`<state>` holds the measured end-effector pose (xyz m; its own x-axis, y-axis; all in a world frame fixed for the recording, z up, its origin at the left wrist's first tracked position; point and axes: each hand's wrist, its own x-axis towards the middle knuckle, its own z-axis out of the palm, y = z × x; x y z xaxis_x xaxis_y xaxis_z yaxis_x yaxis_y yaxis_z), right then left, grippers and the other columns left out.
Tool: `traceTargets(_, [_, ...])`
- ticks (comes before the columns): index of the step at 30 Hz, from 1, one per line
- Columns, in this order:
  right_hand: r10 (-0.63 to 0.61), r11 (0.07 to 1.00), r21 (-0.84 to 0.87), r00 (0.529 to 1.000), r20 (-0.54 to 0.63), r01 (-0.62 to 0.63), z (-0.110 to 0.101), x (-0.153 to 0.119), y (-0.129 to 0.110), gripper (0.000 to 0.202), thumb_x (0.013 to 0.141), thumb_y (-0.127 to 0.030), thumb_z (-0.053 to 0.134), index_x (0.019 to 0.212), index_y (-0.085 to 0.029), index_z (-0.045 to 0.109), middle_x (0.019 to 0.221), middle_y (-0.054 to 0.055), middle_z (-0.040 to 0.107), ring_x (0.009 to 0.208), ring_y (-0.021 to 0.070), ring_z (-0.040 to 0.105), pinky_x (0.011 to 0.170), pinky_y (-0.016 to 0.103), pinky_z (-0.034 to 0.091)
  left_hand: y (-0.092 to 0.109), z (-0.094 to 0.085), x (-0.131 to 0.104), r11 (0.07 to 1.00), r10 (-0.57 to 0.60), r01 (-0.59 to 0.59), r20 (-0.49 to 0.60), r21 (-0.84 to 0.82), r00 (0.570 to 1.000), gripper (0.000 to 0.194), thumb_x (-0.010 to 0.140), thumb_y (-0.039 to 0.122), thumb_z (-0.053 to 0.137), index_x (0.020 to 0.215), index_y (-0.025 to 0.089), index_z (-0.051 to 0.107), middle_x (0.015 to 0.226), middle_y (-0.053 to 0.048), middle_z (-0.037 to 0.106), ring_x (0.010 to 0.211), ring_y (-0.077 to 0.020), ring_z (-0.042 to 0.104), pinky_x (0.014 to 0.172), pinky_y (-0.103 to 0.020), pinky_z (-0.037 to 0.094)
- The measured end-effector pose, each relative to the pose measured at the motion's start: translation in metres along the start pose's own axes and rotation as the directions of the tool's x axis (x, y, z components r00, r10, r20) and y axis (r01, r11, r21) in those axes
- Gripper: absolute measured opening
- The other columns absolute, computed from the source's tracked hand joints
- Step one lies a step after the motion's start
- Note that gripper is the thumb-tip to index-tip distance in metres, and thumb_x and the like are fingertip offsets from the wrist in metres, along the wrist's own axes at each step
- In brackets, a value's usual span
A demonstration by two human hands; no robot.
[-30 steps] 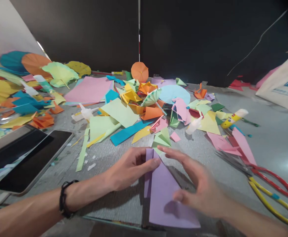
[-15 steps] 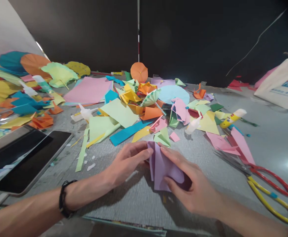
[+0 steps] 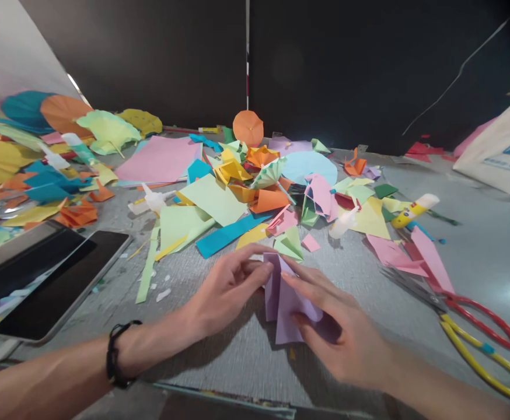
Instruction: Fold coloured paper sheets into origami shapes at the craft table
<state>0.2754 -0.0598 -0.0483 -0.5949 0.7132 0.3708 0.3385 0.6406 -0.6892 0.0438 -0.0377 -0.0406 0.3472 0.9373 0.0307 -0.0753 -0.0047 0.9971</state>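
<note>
A folded sheet of purple paper (image 3: 287, 318) stands on edge just above the grey table (image 3: 220, 367), its pleats partly fanned apart. My left hand (image 3: 237, 280) pinches its left panel, thumb in front and fingers behind. On the other side, my right hand (image 3: 340, 321) grips the right part between thumb and fingers, with the index fingertip on the upper front fold. Behind the hands, some of the paper's back layers are hidden. A black bracelet (image 3: 117, 353) circles my left wrist.
Scissors (image 3: 443, 306) with red and yellow handles lie at right. A phone (image 3: 62, 286) rests at left. Coloured paper scraps (image 3: 206, 201), a glue stick (image 3: 415, 210) and glue bottles (image 3: 345, 221) spread across the back. A white bag (image 3: 500, 151) stands far right.
The front pleats of the purple paper have spread wider apart. My left fingers have reached further over its top, and my right index finger has shifted down onto the front fold.
</note>
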Motion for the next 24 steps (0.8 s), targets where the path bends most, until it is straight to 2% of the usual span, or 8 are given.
traceTargets(2, [0.0,1.0,0.005,1.0,0.001,0.0,-0.001,0.0,-0.001,0.08,0.089,-0.003,0.055,0.16,-0.036,0.04,0.169,0.006,0.038,0.156,0.0279,0.037,0.125,0.058,0.038,-0.001,0.002,-0.005,0.996,0.068,-0.063,-0.081,0.069,0.994,0.032,0.098,0.042,0.068,0.121,0.02,0.059,0.1,-0.006,0.072,0.078,-0.0153,0.067,0.062,-0.022,0.053])
traceTargets(4, [0.008,1.0,0.024,1.0,-0.008,-0.008,-0.003,0.0,-0.002,0.08,0.088,-0.003,0.056,0.159,-0.036,0.043,0.169,0.006,0.038,0.157,0.0295,0.036,0.124,0.061,0.036,-0.002,0.002,-0.008,0.969,0.194,-0.171,-0.123,0.18,0.973,0.021,0.101,0.032,0.064,0.118,0.021,0.06,0.112,-0.008,0.071,0.081,-0.0148,0.068,0.064,-0.023,0.056])
traceTargets(6, [0.006,0.998,0.059,1.0,-0.016,-0.005,-0.004,0.0,-0.002,0.079,0.087,-0.002,0.056,0.157,-0.038,0.046,0.168,0.005,0.04,0.156,0.0299,0.037,0.124,0.063,0.036,-0.002,0.0,-0.011,0.903,0.339,-0.307,-0.061,0.299,0.939,0.007,0.102,0.021,0.06,0.107,0.02,0.064,0.117,-0.01,0.071,0.086,-0.0153,0.07,0.07,-0.025,0.058])
traceTargets(8, [-0.004,0.995,0.1,1.0,-0.016,0.005,-0.005,0.001,-0.003,0.077,0.087,-0.001,0.056,0.153,-0.039,0.05,0.167,0.003,0.042,0.156,0.029,0.038,0.124,0.063,0.037,0.001,-0.002,-0.011,0.811,0.452,-0.435,0.052,0.39,0.89,0.009,0.101,0.014,0.059,0.1,0.019,0.067,0.114,-0.011,0.073,0.094,-0.0176,0.071,0.075,-0.027,0.058])
traceTargets(10, [-0.01,0.992,0.128,1.0,-0.015,0.012,-0.006,0.001,-0.004,0.074,0.088,0.0,0.055,0.15,-0.04,0.054,0.166,0.002,0.043,0.155,0.0283,0.039,0.123,0.061,0.039,0.004,-0.003,-0.011,0.733,0.516,-0.516,0.132,0.442,0.846,0.01,0.1,0.013,0.061,0.098,0.019,0.069,0.11,-0.011,0.075,0.099,-0.02,0.073,0.077,-0.028,0.059])
traceTargets(12, [-0.007,0.991,0.133,1.0,-0.02,0.009,-0.006,0.001,-0.004,0.072,0.089,0.0,0.055,0.148,-0.041,0.057,0.166,0.001,0.044,0.155,0.0284,0.04,0.123,0.06,0.04,0.008,-0.003,-0.011,0.7,0.545,-0.546,0.149,0.461,0.825,0.008,0.099,0.015,0.063,0.099,0.019,0.069,0.108,-0.011,0.076,0.101,-0.0214,0.074,0.075,-0.027,0.06])
traceTargets(18, [0.001,0.99,0.144,1.0,-0.008,0.0,-0.006,0.002,-0.005,0.067,0.088,-0.001,0.056,0.143,-0.039,0.06,0.165,0.002,0.045,0.153,0.0286,0.042,0.123,0.057,0.04,0.01,-0.001,-0.014,0.693,0.558,-0.568,0.168,0.444,0.812,0.008,0.094,0.01,0.066,0.094,0.018,0.064,0.108,-0.012,0.077,0.1,-0.0208,0.075,0.068,-0.022,0.059])
traceTargets(24, [-0.023,0.989,0.147,1.0,0.002,0.022,-0.006,0.004,-0.007,0.069,0.086,0.001,0.057,0.142,-0.04,0.061,0.164,0.002,0.045,0.151,0.029,0.045,0.122,0.056,0.042,0.011,0.003,-0.015,0.691,0.552,-0.567,0.179,0.449,0.815,0.016,0.088,0.003,0.065,0.094,0.018,0.064,0.116,-0.012,0.076,0.078,-0.0127,0.073,0.06,-0.018,0.056])
